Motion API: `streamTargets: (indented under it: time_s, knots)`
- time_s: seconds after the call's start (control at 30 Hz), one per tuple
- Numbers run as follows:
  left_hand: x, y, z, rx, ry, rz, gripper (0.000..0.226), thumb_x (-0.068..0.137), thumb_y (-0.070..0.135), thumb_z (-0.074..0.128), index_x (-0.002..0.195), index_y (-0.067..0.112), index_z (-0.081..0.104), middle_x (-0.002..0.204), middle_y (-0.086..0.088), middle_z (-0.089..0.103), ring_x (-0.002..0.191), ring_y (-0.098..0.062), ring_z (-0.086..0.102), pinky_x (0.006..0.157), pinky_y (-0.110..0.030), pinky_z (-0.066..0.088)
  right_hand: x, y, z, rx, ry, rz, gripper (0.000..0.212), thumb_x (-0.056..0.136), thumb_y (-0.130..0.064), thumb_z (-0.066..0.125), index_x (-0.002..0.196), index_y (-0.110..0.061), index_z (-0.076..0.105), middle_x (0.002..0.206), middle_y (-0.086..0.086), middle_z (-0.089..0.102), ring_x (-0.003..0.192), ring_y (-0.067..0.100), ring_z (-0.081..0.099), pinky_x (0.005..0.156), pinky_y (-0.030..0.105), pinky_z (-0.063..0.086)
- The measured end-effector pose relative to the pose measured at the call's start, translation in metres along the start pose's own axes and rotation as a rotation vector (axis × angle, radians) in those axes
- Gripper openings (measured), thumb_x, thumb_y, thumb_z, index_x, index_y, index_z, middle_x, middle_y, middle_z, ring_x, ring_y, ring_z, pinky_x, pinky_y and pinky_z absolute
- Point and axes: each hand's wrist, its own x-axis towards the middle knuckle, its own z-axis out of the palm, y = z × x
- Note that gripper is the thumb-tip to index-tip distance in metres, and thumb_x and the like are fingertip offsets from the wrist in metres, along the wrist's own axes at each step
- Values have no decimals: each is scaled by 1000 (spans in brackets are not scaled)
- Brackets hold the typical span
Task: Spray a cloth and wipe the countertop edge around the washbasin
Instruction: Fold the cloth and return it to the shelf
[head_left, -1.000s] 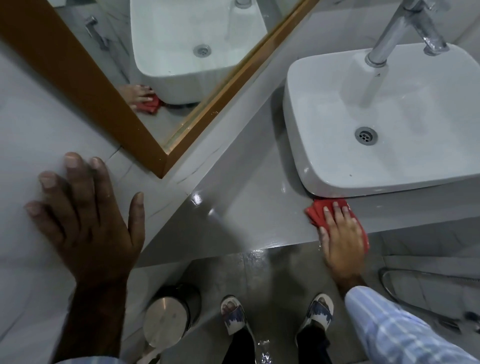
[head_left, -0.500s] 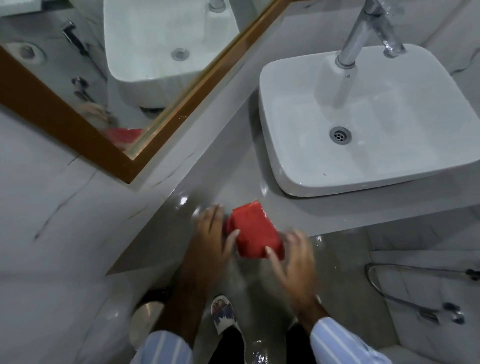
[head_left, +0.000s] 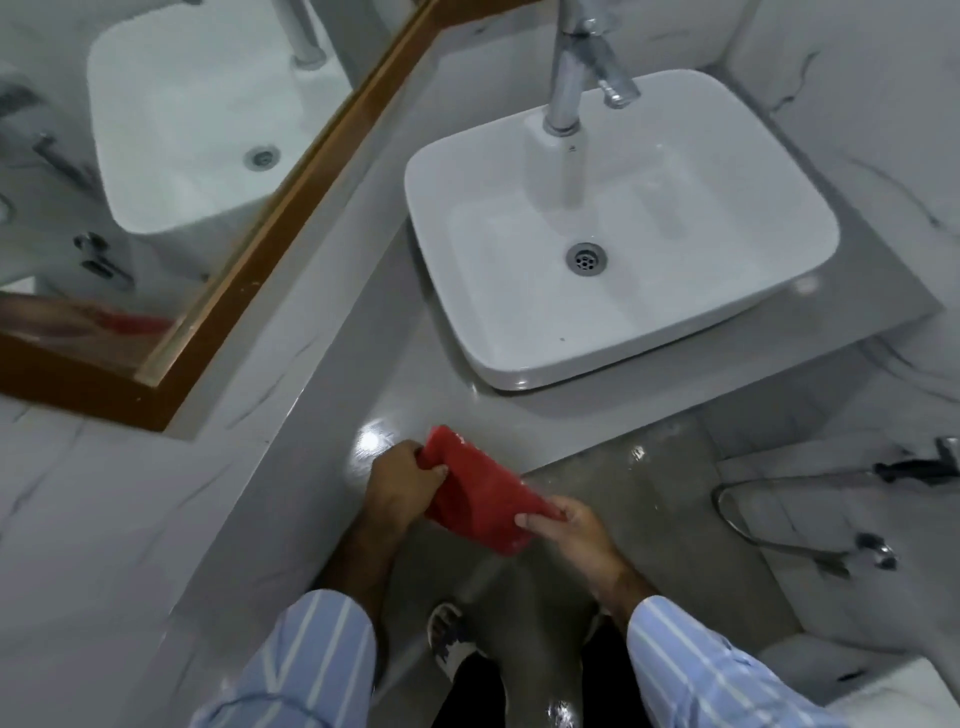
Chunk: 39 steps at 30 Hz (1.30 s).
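Refolding item: red cloth, both hands pinching it — left hand one end, right hand the other — over the countertop's front edge, near-left of the washbasin; folding flat is advisable, clean face outward.

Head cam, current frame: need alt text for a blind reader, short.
Both hands, left hand and right hand, hold a red cloth above the front edge of a grey countertop. Beyond sits a white washbasin with a chrome tap; a wood-framed mirror hangs at left.
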Motion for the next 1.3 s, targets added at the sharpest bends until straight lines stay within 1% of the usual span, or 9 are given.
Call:
streamTargets:
  time_s: [0.1, 0.23, 0.37, 0.5, 0.63, 0.77, 1.0, 1.13, 1.3]
  knots:
    - [-16, 4, 13, -349, -138, -76, 26, 85, 19, 84, 105, 4, 78, 93, -12, 81, 82, -29, 78, 68, -30, 63, -21, -7, -40, 205, 66, 51, 28, 76, -15, 87, 101, -6, 82, 108, 23, 81, 93, 32, 79, 90, 41, 63]
    - [-47, 34, 41, -754, -449, -131, 40, 84, 16, 85, 119, -1, 72, 106, -17, 83, 95, -30, 81, 73, -33, 68, -57, -27, -95, 349, 159, 24, 17, 87, -15, 80, 102, -6, 82, 104, 20, 82, 87, 26, 80, 69, 32, 64]
    - [-79, 102, 81, -841, -642, -132, 48, 85, 14, 83, 129, 2, 68, 122, -19, 78, 115, -36, 75, 104, -53, 58, -104, -43, -170, 369, 282, -18, 23, 87, -14, 80, 107, -2, 79, 100, 18, 82, 84, 25, 78, 71, 34, 64]
    - [-109, 177, 116, -822, -710, -111, 41, 87, 2, 79, 125, -5, 66, 116, -24, 79, 108, -37, 77, 91, -47, 66, -149, -52, -234, 432, 355, -68, 12, 87, -5, 78, 99, -6, 77, 88, 11, 79, 76, 19, 75, 65, 33, 62]
    - [-150, 273, 160, -709, -805, 11, 36, 88, -6, 76, 122, -9, 63, 117, -30, 76, 93, -33, 80, 76, -43, 70, -191, -59, -312, 530, 541, -108, 19, 89, -5, 77, 106, 2, 74, 101, 21, 77, 90, 33, 73, 82, 42, 61]
    - [-183, 373, 211, -542, -753, 213, 23, 86, -6, 78, 103, 3, 66, 108, -25, 77, 97, -39, 76, 101, -61, 59, -225, -70, -395, 639, 702, -144, 19, 89, -8, 78, 104, -2, 68, 108, 22, 79, 94, 35, 79, 74, 40, 65]
    - [-222, 563, 307, 196, -358, 999, 35, 90, 14, 74, 124, 10, 66, 114, -12, 77, 107, -30, 71, 94, -32, 54, -233, -76, -498, 826, 825, -98, 16, 91, -13, 73, 106, -8, 71, 96, 12, 81, 82, 21, 76, 70, 31, 56]
    - [-251, 629, 367, 627, -296, 1411, 30, 93, 16, 61, 123, 17, 60, 119, -13, 74, 114, -37, 66, 92, -44, 57, -207, -69, -515, 1013, 733, -20, 5, 94, -11, 68, 95, -9, 72, 84, 12, 81, 71, 23, 77, 64, 28, 60]
    - [-265, 664, 423, 1027, -211, 1587, 34, 98, 15, 54, 132, 22, 59, 125, -8, 71, 118, -33, 63, 89, -42, 55, -173, -60, -512, 1315, 582, -48, 11, 91, -1, 72, 101, 4, 70, 83, 21, 82, 70, 30, 81, 57, 31, 64]
